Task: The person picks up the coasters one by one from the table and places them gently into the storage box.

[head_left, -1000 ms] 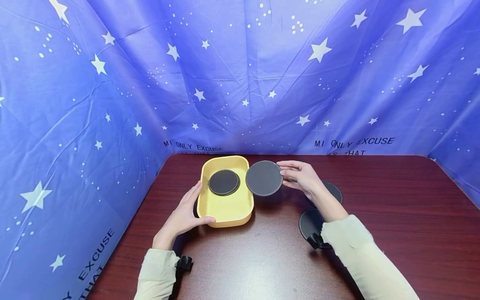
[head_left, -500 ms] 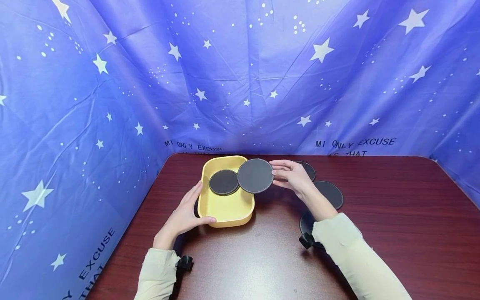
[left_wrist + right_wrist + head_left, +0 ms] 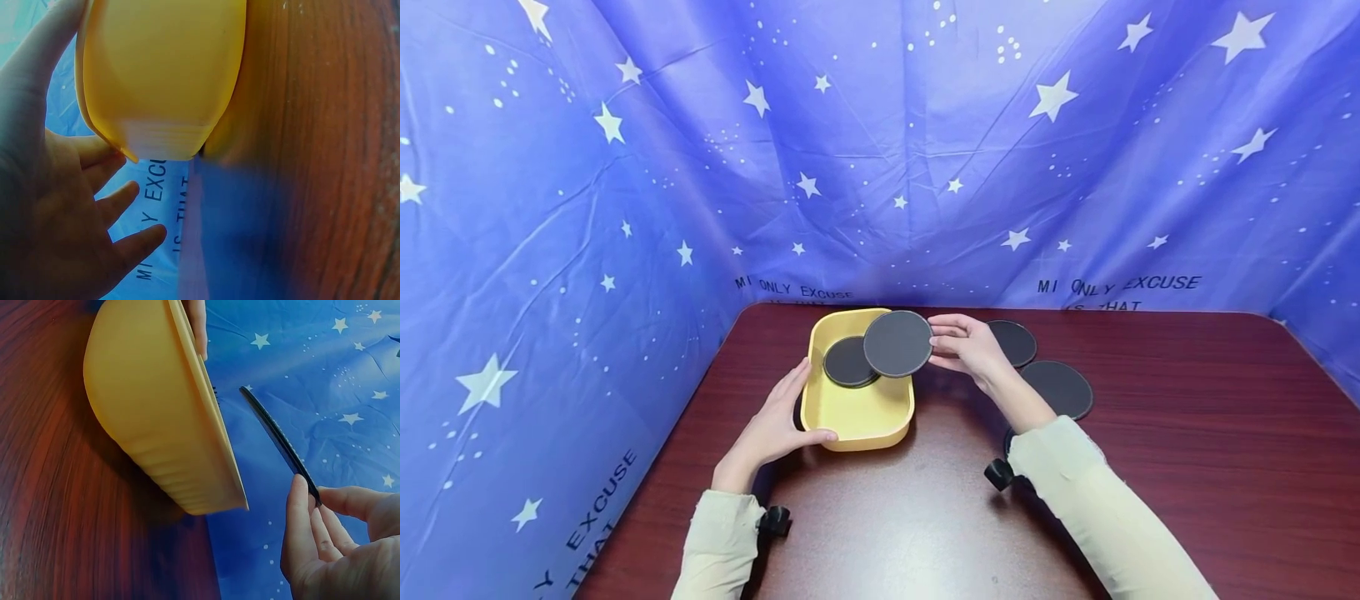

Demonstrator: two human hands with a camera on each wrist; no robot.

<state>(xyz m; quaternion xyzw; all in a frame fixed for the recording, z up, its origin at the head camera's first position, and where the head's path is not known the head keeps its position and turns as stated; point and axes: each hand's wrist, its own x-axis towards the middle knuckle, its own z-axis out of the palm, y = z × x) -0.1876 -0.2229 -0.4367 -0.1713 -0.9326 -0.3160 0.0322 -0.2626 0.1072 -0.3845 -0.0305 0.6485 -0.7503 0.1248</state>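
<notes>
My right hand [image 3: 968, 348] pinches a round black coaster [image 3: 898, 344] by its right edge, thumb on one face and fingers on the other. The coaster is tilted above the right side of a yellow rectangular bin [image 3: 857, 421]; the right wrist view shows it [image 3: 275, 437] apart from the rim. Inside the bin lies a small stack of black coasters [image 3: 846, 363], partly covered by the held one. My left hand [image 3: 771, 425] rests against the bin's left side and near corner, thumb over the near rim. In the left wrist view its fingers [image 3: 119, 203] are spread and fairly straight.
Right of the bin, black coasters lie on the dark red wooden table [image 3: 1187, 433]: one at the back [image 3: 1013, 342], one nearer [image 3: 1060, 389], and another mostly hidden under the right sleeve [image 3: 1052, 454]. A blue star-printed curtain [image 3: 910, 167] hangs behind and left.
My right hand has carried the coaster left, from beside the bin to over its right part. More of the table coasters shows behind the right arm. The left hand stays at the bin.
</notes>
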